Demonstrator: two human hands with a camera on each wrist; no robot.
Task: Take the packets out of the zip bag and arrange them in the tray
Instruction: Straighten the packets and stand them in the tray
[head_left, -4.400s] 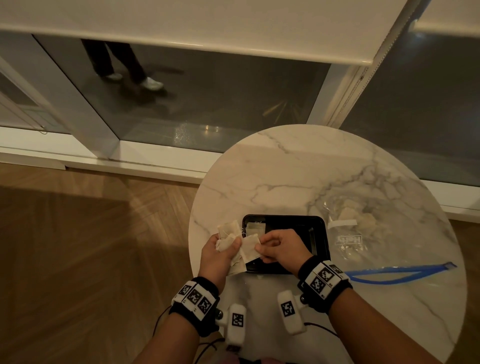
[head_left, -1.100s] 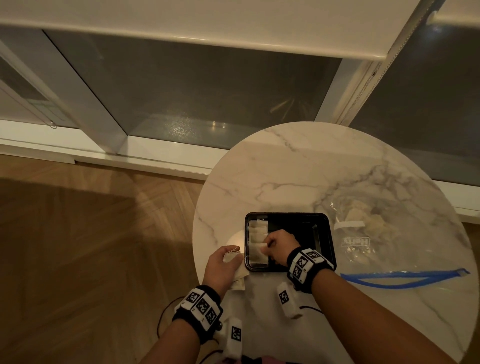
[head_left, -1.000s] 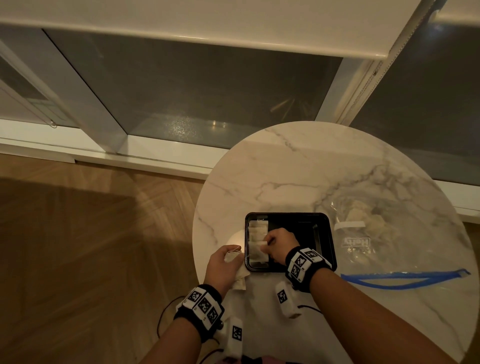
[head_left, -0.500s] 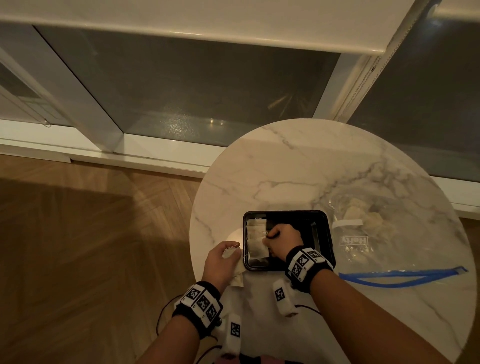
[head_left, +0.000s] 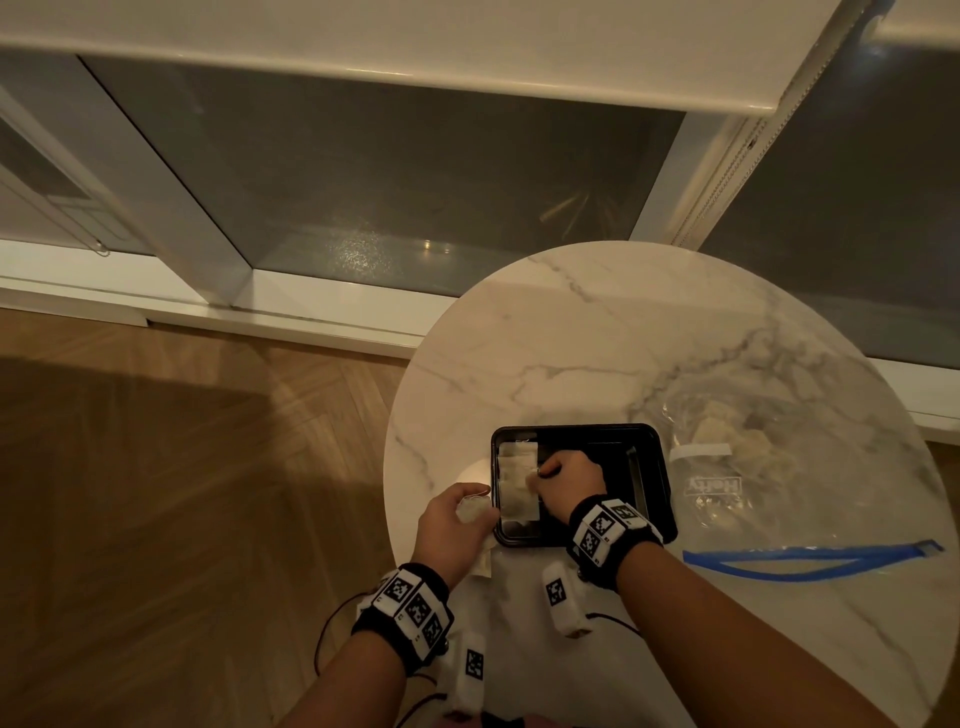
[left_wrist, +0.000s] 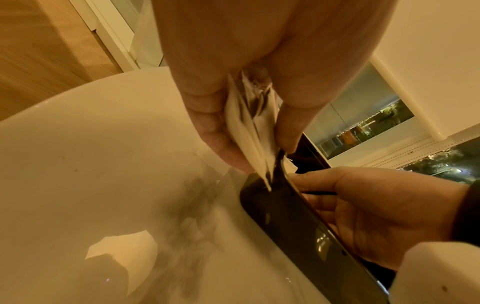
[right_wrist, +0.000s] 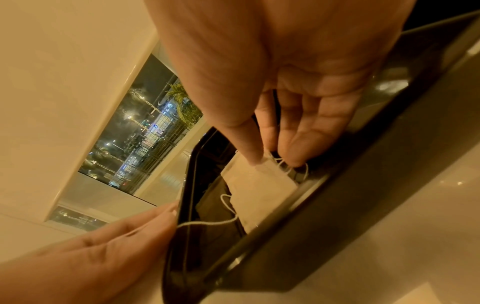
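Note:
A black tray (head_left: 641, 467) sits on the round marble table (head_left: 597, 338). Small white packets (head_left: 517, 480) with strings lie in a row along the tray's left side. My right hand (head_left: 537, 475) is inside the tray, thumb and fingers pinching the edge of the nearest packet (right_wrist: 259, 185). My left hand (head_left: 475, 512) rests at the tray's left rim (left_wrist: 283, 205) and grips several more packets (left_wrist: 249, 127) on edge. To the right of the tray lies the clear zip bag (head_left: 737, 488), its blue zip (head_left: 810, 556) open and packets (head_left: 743, 441) still inside.
The table stands next to a glass window wall (head_left: 389, 182) with a white sill. Wooden floor (head_left: 156, 493) lies to the left. The tray's right part (head_left: 613, 452) holds no packets. Cables hang from both wristbands near the table's front edge.
The right hand has brought a packet down into the tray's left row and edged slightly farther in. My left hand stays at the rim with its packets.

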